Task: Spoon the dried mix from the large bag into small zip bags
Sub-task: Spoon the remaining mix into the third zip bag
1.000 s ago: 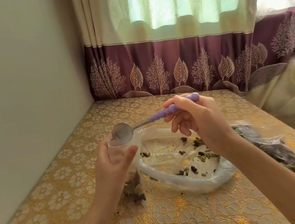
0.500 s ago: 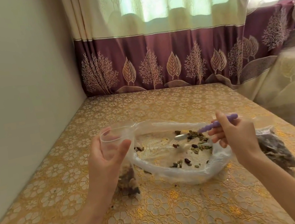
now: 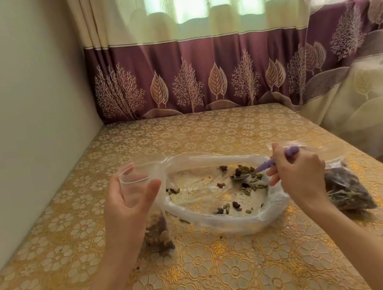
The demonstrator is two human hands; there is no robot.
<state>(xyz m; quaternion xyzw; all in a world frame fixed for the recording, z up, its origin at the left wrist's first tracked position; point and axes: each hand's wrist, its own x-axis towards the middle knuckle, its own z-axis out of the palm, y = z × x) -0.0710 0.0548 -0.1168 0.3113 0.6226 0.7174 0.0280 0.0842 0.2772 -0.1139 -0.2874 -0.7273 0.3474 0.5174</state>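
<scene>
My left hand (image 3: pixel 129 206) holds the small zip bag (image 3: pixel 142 191) open and upright | my right hand (image 3: pixel 295 172) grips the purple spoon (image 3: pixel 266 166) in the dried mix (image 3: pixel 247 178) in the large bag (image 3: pixel 223 216) | gold flowery worktop (image 3: pixel 209 282), plain wall (image 3: pixel 11 100), tree-print curtain (image 3: pixel 198 72) | filled bag (image 3: pixel 346 186) by my right hand

The spoon's bowl (image 3: pixel 238 177) is mostly buried in the dried mix (image 3: pixel 249 180), and the right hand (image 3: pixel 298 173) covers part of its purple handle. That hand also hides the near end of the filled bag (image 3: pixel 347 190). The left hand (image 3: pixel 129 206) screens the small zip bag's (image 3: pixel 159 235) middle. Both forearms run off the bottom edge.
</scene>
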